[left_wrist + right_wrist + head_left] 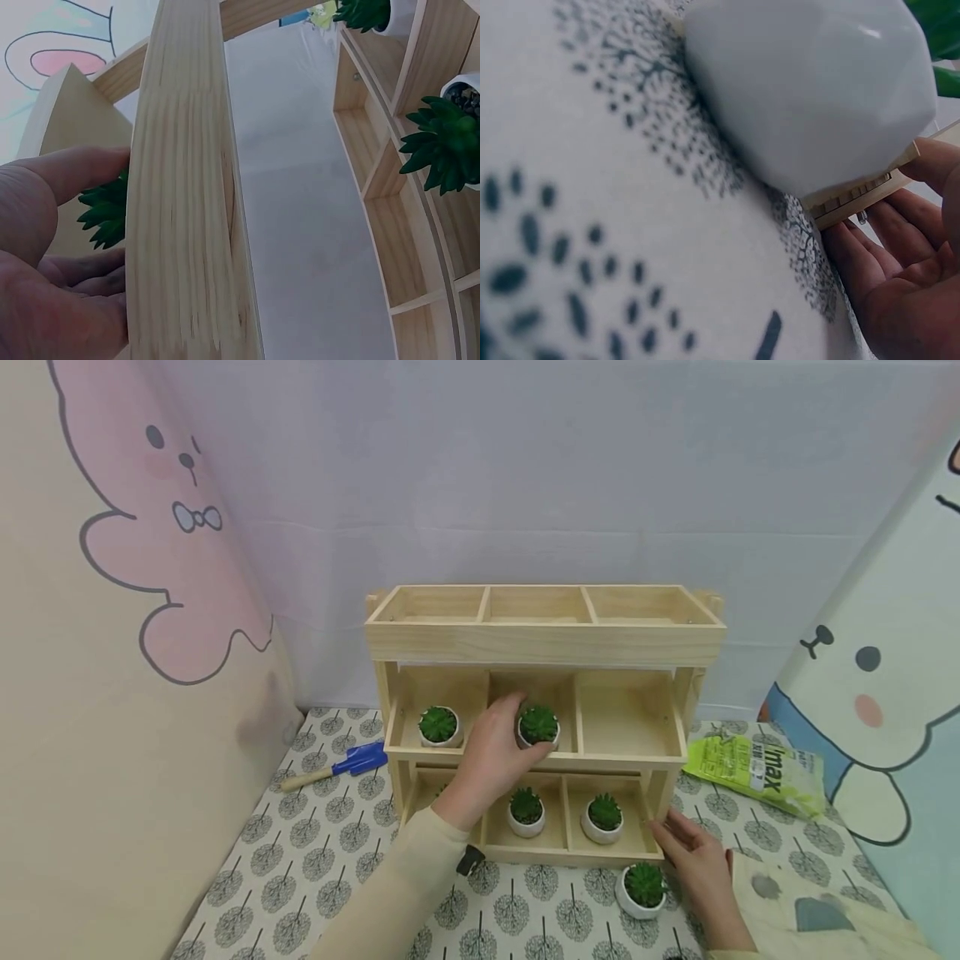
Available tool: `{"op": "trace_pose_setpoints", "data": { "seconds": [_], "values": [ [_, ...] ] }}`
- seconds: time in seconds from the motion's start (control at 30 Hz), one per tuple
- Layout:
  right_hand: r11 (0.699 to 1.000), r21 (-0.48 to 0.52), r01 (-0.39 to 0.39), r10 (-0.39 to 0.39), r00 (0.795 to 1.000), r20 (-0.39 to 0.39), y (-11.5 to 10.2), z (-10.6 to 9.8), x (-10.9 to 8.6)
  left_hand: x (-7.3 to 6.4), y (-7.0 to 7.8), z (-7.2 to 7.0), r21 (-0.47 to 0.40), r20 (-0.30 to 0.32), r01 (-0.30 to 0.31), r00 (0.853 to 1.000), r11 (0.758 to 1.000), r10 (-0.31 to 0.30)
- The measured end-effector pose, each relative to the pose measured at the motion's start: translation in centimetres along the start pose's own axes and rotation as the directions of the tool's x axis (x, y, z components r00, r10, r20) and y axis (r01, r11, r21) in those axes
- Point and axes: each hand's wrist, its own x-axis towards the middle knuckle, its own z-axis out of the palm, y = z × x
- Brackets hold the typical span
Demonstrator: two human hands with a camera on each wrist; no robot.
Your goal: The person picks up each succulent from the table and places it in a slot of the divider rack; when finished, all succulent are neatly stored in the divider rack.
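In the head view my left hand (495, 752) holds a small potted succulent (538, 724) by its white pot, thumb and fingers on opposite sides. The pot is in the middle compartment of the wooden shelf's (543, 643) second tier. A shelf board hides most of this pot in the left wrist view, where leaves (105, 212) show between the fingers. My right hand (697, 868) grips the lower right corner of the shelf, thumb in front and fingers round the side. Close by it, another potted succulent (642, 891) stands on the tablecloth.
A potted succulent (439, 727) sits in the second tier's left compartment. The bottom tier holds succulents in its middle (527, 812) and right (602, 818) compartments; my left arm partly hides a third. A blue trowel (360, 761) lies left, a green bag (757, 772) right.
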Motion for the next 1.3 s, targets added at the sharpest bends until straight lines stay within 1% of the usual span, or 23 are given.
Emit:
{"op": "trace_pose_setpoints", "data": {
  "seconds": [0.17, 0.3, 0.43, 0.67, 0.73, 0.87, 1.0, 1.23, 1.3],
  "values": [
    [1.0, -0.001, 0.004, -0.004, 1.0, 0.013, -0.1, 0.0, 0.0, -0.7, -0.1, -0.2, -0.008, -0.015, -0.02, 1.0, 1.0, 0.02],
    [1.0, 0.005, 0.006, -0.006, 1.0, 0.014, -0.1, 0.0, 0.0, -1.4, -0.3, -0.2, -0.016, -0.006, -0.028, 1.0, 0.999, 0.028],
    [1.0, 0.011, 0.005, -0.005, 1.0, 0.011, 0.0, 0.0, 0.0, -2.0, -0.5, -0.1, -0.052, -0.008, -0.032, 0.999, 0.998, 0.031],
    [1.0, 0.009, 0.006, -0.006, 1.0, 0.01, -0.1, -0.1, -0.1, -3.4, -0.4, -0.4, -0.068, -0.035, -0.082, 0.996, 0.994, 0.08],
    [1.0, 0.008, 0.006, -0.006, 1.0, 0.01, -0.1, -0.1, -0.1, -3.8, -0.3, -0.6, -0.075, -0.035, -0.081, 0.996, 0.994, 0.079],
    [1.0, 0.002, 0.006, -0.006, 1.0, 0.006, -0.1, -0.1, -0.1, -4.8, -0.2, -0.8, -0.121, -0.04, -0.068, 0.997, 0.99, 0.064],
    [1.0, -0.012, 0.004, -0.004, 1.0, 0.001, -0.1, 0.0, 0.0, -5.7, -0.3, -0.7, -0.155, -0.06, -0.068, 0.996, 0.986, 0.059],
    [1.0, -0.006, 0.012, -0.012, 1.0, 0.011, -0.2, 0.0, -0.1, -7.0, -0.5, -0.1, -0.158, -0.121, -0.12, 0.987, 0.98, 0.102],
    [1.0, -0.004, 0.01, -0.009, 1.0, 0.01, -0.3, 0.0, -0.1, -7.4, -0.5, 0.1, -0.174, -0.129, -0.124, 0.986, 0.977, 0.102]
  ]
}}
